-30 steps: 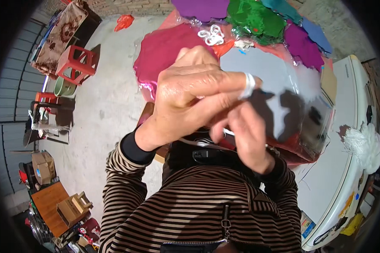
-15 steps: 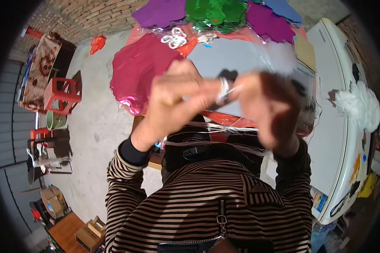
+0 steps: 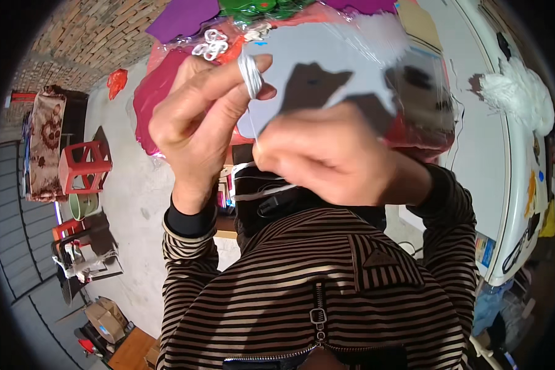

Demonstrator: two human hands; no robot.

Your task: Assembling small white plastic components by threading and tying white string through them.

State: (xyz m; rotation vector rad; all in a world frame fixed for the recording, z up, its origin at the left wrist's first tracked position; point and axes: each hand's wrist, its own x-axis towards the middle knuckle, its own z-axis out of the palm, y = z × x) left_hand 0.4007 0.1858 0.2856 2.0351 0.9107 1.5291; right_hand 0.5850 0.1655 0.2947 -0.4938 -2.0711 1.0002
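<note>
White string is wound in a small coil (image 3: 250, 75) around the fingertips of my left hand (image 3: 194, 120), raised over the table on the left. Those fingers reach forward and are closed on the coil. A thin taut strand (image 3: 254, 128) runs down from it to my right hand (image 3: 333, 157). That hand, slightly blurred, is closed, with thumb and forefinger pinching the strand just below the left fingers. Under both hands lies a pale grey-white board (image 3: 302, 46), with dark hand shadows across it. To its left a maroon sheet (image 3: 143, 114) shows, partly covered by my left hand.
Small white string bundles (image 3: 211, 45) lie beyond my left hand. Purple (image 3: 182, 17) and green (image 3: 246, 6) packs sit at the far edge. A white appliance (image 3: 472, 154) stands right, bearing a heap of white string (image 3: 518, 95). A red stool (image 3: 85, 168) is on the left floor.
My hands, side by side and blurred before, have shifted: the left one is up and left, the right one lower and nearer the left. The view has tilted and moved rightward over the table.
</note>
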